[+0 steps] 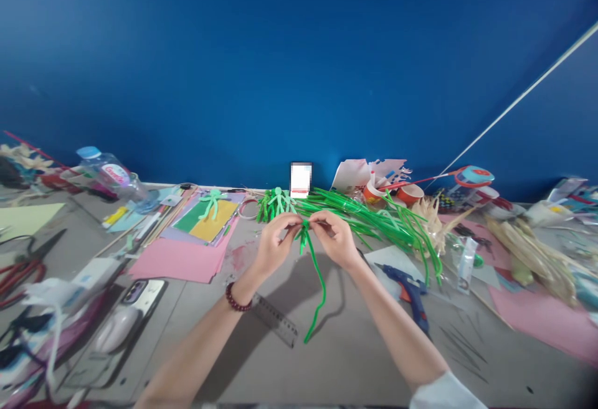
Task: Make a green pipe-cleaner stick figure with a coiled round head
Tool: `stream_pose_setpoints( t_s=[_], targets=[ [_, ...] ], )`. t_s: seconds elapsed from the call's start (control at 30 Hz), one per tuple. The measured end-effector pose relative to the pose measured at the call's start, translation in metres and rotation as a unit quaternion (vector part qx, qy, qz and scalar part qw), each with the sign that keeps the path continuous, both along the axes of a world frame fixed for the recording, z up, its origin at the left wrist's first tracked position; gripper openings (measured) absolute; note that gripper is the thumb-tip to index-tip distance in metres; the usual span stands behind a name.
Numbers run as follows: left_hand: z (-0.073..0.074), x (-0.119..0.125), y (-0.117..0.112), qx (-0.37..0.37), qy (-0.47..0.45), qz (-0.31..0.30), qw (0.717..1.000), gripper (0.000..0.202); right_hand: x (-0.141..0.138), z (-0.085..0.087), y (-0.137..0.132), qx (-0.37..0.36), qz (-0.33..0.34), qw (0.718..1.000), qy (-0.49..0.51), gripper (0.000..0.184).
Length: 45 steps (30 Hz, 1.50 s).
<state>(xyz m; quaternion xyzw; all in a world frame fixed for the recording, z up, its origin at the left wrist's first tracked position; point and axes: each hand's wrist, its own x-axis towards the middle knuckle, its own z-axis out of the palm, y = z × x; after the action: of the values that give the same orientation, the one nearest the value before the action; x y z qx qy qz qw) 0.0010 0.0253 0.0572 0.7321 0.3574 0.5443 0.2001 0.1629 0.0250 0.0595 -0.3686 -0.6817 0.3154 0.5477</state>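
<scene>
Both hands meet above the middle of the table, pinching a green pipe cleaner (pixel 319 272) between them. My left hand (pixel 276 238) closes its thumb and fingertips on the left side of a small bent knot at the top. On the other side, my right hand (pixel 337 235) pinches the same knot. One long, slightly wavy end hangs down toward the table, and shorter green ends stick out under the fingers. Behind the hands lie a bundle of loose green pipe cleaners (pixel 378 219) and several twisted green figures (pixel 275 203).
A clear ruler (pixel 275 320) lies below the hands. Pink paper (pixel 175 261) and a phone (pixel 144 294) are to the left, red-handled scissors (pixel 28 278) farther out. A blue glue gun (pixel 406 287) rests to the right. At the back stand a plastic bottle (pixel 109 169) and a lit screen (pixel 300 178).
</scene>
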Motion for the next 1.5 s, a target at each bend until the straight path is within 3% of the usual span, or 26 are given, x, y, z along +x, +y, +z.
stream_pose_setpoints(
  t_s=[0.13,0.43,0.6,0.83,1.17,1.5],
  targets=[
    [0.0,-0.003,0.003,-0.023,-0.01,-0.012,1.0,0.009,0.0,-0.002,0.004,-0.088,0.061,0.991,0.085,0.017],
    [-0.005,-0.002,0.009,-0.157,-0.074,-0.066,0.983,0.011,0.002,-0.006,0.012,-0.212,0.126,0.96,0.131,0.024],
    [-0.006,-0.002,0.009,-0.186,-0.096,-0.044,0.977,0.013,0.0,-0.009,0.013,-0.263,0.144,0.94,0.162,0.025],
    [0.0,-0.008,0.007,-0.191,-0.071,-0.065,0.977,0.014,0.001,-0.006,0.013,-0.235,0.079,0.957,0.153,0.023],
    [0.009,-0.005,-0.001,-0.07,0.006,-0.015,0.997,0.01,0.001,-0.008,0.012,-0.17,0.074,0.975,0.119,0.022],
    [0.013,-0.012,-0.004,0.029,0.115,-0.022,0.993,0.017,0.003,-0.008,0.01,-0.076,0.081,0.992,0.064,0.013]
  ],
)
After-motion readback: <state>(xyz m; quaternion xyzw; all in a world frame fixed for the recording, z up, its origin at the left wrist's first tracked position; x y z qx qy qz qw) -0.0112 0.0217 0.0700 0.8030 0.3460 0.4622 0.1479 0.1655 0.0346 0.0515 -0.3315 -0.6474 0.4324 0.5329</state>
